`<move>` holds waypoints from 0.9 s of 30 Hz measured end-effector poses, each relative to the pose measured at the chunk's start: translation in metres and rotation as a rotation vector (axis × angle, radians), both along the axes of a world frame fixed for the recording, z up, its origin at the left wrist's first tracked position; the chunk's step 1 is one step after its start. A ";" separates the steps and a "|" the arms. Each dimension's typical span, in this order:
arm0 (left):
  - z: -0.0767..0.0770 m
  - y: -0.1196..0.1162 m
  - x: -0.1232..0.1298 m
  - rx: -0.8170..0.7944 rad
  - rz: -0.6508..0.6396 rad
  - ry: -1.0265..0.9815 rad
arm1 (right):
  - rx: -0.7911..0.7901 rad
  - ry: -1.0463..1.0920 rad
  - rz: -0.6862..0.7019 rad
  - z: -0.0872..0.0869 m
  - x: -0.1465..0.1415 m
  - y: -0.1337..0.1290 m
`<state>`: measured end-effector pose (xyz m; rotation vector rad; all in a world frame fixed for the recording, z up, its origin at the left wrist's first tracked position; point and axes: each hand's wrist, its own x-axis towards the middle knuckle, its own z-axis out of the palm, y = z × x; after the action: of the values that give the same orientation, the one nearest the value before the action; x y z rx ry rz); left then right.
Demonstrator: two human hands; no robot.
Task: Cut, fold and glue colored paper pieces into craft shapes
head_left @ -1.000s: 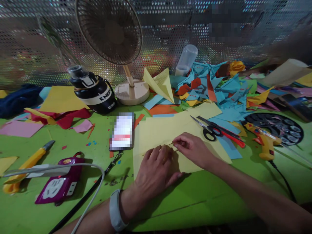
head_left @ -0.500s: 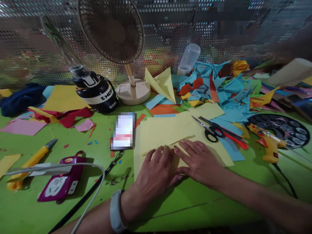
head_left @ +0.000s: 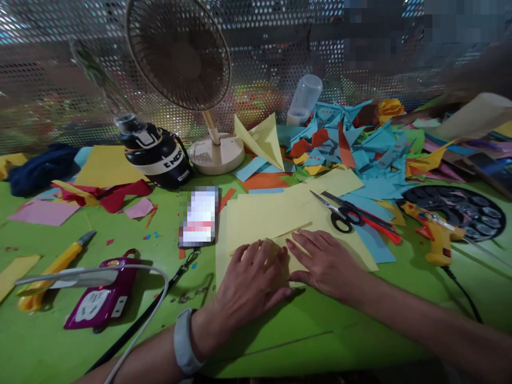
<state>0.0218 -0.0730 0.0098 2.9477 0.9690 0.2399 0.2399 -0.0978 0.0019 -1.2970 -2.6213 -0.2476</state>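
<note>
My left hand (head_left: 252, 274), with a grey band (head_left: 186, 341) on its wrist, lies palm down with fingers stretched over yellow paper (head_left: 260, 216). Just right of it, my right hand (head_left: 324, 264) presses flat on the same paper, fingers spread and thumb pointing left. A folded or raised paper edge (head_left: 294, 229) shows in front of the fingertips; how it is folded under my hands is hidden. Black-handled scissors (head_left: 340, 216) rest on the paper beyond my right hand, beside a red-handled cutter knife (head_left: 380, 226).
A phone (head_left: 199, 217) lies left of the paper. Farther left are a yellow cutter (head_left: 56, 266), a purple device (head_left: 106, 293) and a white cable (head_left: 160, 314). A fan (head_left: 216, 152) and dark bottle (head_left: 160, 160) stand behind. Right are blue paper pieces (head_left: 376, 149) and a yellow glue gun (head_left: 440, 242).
My left thumb has moved away from my right thumb, opening a small gap between the hands. The whole view has shifted slightly. Both hands stay on the yellow paper.
</note>
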 end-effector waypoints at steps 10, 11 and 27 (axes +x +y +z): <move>0.007 0.008 -0.017 -0.042 -0.128 -0.023 | -0.035 0.020 -0.022 0.004 0.000 0.003; 0.007 0.009 -0.019 -0.049 -0.141 -0.019 | -0.057 0.034 -0.026 0.007 0.000 0.004; 0.000 0.010 -0.027 -0.115 -0.180 0.031 | -1.382 0.682 -0.545 0.024 -0.021 0.051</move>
<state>-0.0055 -0.0634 0.0094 2.9166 0.6896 0.1287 0.2188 -0.0464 0.0258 -1.8454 -1.5887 1.8247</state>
